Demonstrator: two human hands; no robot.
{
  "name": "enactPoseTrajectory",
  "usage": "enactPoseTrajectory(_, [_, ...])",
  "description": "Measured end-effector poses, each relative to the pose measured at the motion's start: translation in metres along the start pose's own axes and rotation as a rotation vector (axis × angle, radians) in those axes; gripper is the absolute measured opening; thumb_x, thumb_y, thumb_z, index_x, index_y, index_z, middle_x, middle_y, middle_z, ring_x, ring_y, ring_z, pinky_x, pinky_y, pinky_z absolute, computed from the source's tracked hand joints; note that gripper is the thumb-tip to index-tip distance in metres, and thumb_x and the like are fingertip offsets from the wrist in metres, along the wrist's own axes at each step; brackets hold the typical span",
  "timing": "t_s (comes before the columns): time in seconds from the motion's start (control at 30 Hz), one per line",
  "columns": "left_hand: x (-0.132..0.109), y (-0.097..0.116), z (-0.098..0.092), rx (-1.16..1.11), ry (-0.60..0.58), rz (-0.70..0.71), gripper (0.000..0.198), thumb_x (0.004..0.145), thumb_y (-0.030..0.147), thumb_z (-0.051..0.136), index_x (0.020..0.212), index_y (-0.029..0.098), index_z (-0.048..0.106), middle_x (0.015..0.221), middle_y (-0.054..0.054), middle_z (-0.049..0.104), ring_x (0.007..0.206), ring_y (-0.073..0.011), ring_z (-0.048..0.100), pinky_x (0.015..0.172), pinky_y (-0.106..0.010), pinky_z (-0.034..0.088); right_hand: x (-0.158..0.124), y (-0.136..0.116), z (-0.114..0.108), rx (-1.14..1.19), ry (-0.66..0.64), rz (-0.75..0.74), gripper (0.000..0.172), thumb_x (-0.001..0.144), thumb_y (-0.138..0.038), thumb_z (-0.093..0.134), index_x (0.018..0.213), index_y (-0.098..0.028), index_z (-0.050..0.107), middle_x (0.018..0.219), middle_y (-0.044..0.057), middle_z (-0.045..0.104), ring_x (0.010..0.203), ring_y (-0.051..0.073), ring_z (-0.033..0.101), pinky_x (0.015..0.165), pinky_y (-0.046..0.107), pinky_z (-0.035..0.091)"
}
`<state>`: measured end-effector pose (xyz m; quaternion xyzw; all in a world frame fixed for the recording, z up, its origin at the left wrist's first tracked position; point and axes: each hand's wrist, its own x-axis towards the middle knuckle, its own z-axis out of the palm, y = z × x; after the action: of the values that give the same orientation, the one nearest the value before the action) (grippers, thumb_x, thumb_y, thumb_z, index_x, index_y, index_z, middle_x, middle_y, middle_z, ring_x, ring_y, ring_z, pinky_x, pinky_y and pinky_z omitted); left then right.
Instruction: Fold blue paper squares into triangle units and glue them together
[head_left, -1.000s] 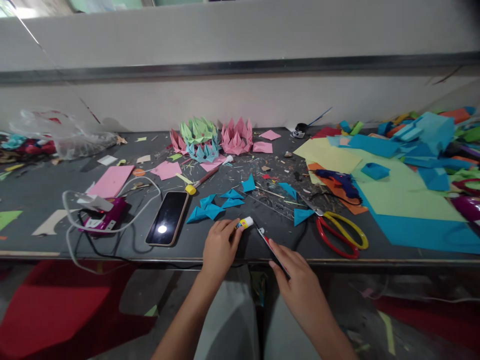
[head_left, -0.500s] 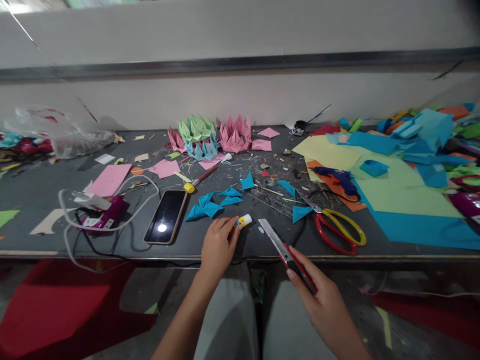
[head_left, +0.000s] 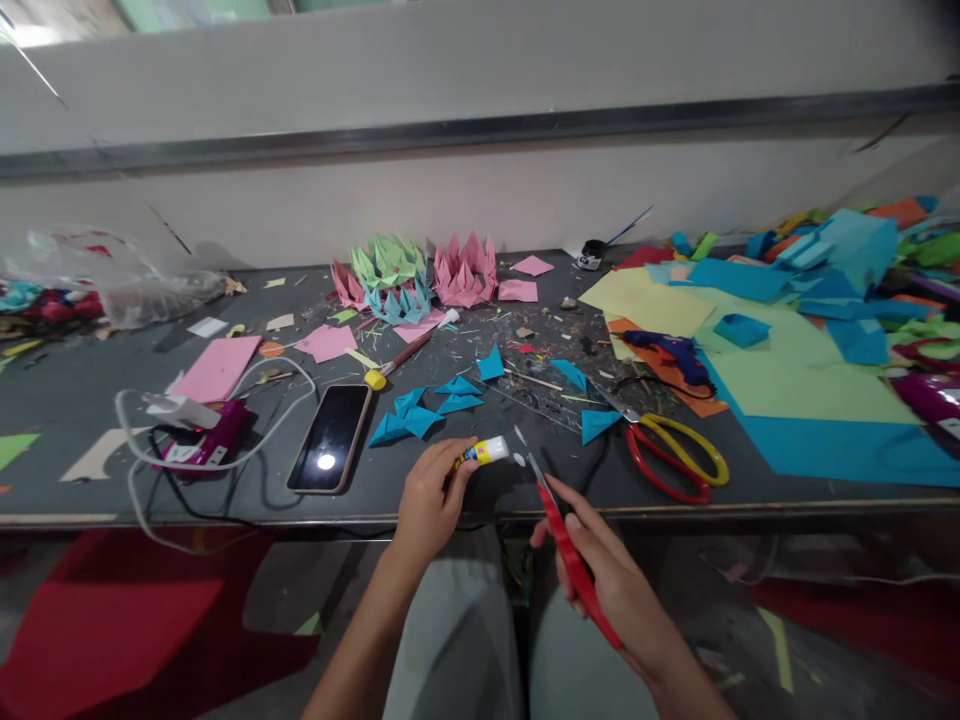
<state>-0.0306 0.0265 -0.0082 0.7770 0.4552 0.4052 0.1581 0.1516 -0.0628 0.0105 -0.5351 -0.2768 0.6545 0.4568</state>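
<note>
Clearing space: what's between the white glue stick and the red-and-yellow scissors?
Head view: the blade of the red utility knife, then a blue folded paper triangle.

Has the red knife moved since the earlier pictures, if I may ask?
Yes: the red knife in the right hand has tilted back toward the person, away from the scissors, its red side now showing.

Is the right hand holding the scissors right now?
No, the right hand grips a red utility knife, while the scissors lie untouched on the table.
</note>
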Motion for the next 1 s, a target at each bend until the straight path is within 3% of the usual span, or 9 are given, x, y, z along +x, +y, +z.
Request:
enactPoseTrajectory(0.23, [-0.001, -0.002, 0.000, 0.004, 0.014, -0.002, 0.021, 0.087, 0.023, 0.046, 0.104, 0.018, 0.059, 0.098, -0.007, 0.065, 0.092, -0.0167, 0.059, 0.081, -0.031, 0.049, 0.003, 0.004, 0.023, -0.063, -0.007, -0.008, 0.061, 0.077, -0.058, 0.050, 0.130, -0.029, 0.043, 0.083, 0.002, 0.060, 0.045, 0.005, 0.045, 0.038, 0.019, 0.034])
enactPoseTrajectory(0.47, [-0.001, -0.002, 0.002, 0.052, 0.019, 0.017, 0.022, 0.088, 0.023, 0.046, 0.105, 0.019, 0.058, 0.097, -0.006, 0.065, 0.092, -0.0160, 0.059, 0.081, -0.030, 0.049, -0.006, 0.010, 0.028, -0.111, 0.045, 0.005, 0.063, 0.079, -0.061, 0.044, 0.133, -0.029, 0.040, 0.083, 0.003, 0.059, 0.045, 0.006, 0.046, 0.040, 0.019, 0.035])
enactPoseTrajectory(0.67, [0.002, -0.001, 0.002, 0.061, 0.063, -0.058, 0.022, 0.088, 0.025, 0.044, 0.102, 0.018, 0.059, 0.098, -0.007, 0.065, 0.092, -0.0166, 0.059, 0.081, -0.030, 0.048, -0.016, 0.011, 0.035, -0.114, 0.060, -0.001, 0.063, 0.078, -0.061, 0.046, 0.131, -0.028, 0.043, 0.081, 0.003, 0.060, 0.045, 0.006, 0.045, 0.039, 0.019, 0.034])
enactPoseTrajectory(1.0, [0.000, -0.001, 0.001, 0.004, 0.076, -0.057, 0.022, 0.089, 0.024, 0.042, 0.101, 0.018, 0.058, 0.097, -0.007, 0.065, 0.092, -0.0161, 0.059, 0.081, -0.029, 0.047, -0.026, 0.020, 0.023, 0.072, 0.155, -0.029, 0.054, 0.077, -0.055, 0.053, 0.125, -0.029, 0.050, 0.082, 0.003, 0.061, 0.042, 0.005, 0.043, 0.035, 0.018, 0.033])
